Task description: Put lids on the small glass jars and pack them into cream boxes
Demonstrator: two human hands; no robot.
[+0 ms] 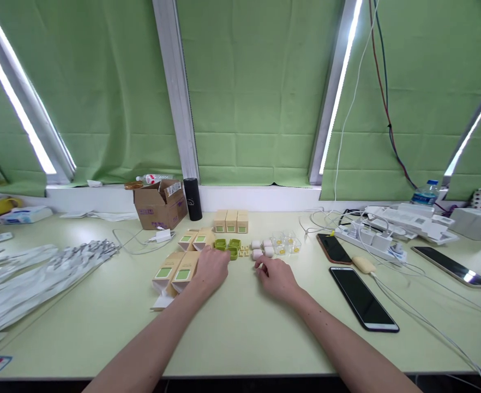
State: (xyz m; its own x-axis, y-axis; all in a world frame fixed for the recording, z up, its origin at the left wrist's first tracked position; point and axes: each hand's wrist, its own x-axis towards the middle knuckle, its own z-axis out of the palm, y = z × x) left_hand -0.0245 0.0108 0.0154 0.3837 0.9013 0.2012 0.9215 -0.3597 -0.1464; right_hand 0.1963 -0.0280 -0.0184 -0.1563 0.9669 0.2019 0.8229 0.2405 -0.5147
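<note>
My left hand (212, 267) is closed, knuckles up, beside the small green square cups (233, 253). Its fingertips are hidden, so what they hold, if anything, does not show. To its left, kraft-paper pouches (166, 273) with green labels lie together. My right hand (276, 277) has its fingers curled in at the near edge of several short white cylinders (257, 254); I cannot make out anything between the fingertips. Small yellowish pieces (244, 251) lie between the cups and the cylinders. Clear cups (285, 243) with yellow marks stand behind my right hand.
Three small kraft boxes (231, 222) stand at the back, near a cardboard box (161, 204) and a black cylinder (192, 199). Phones (364, 299), a power strip (371, 243) and loose cables cover the right side. White strips (48, 289) lie at left.
</note>
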